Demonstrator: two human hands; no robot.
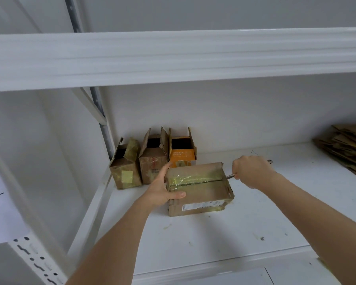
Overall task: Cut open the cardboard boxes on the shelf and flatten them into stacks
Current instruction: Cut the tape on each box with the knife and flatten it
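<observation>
- Taped cardboard box: lies on the white shelf, centre.
- Left hand: grips the box's left end, thumb over the top, fingers behind.
- Right hand: fingers curled round a metal cutter, its tip at the tape seam's right end.
- Three opened boxes: upright, rear left.
- Flattened cardboard stack: far right.

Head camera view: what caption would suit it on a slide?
Left hand steadies a taped cardboard box while the right hand draws a blade along its seam.
</observation>
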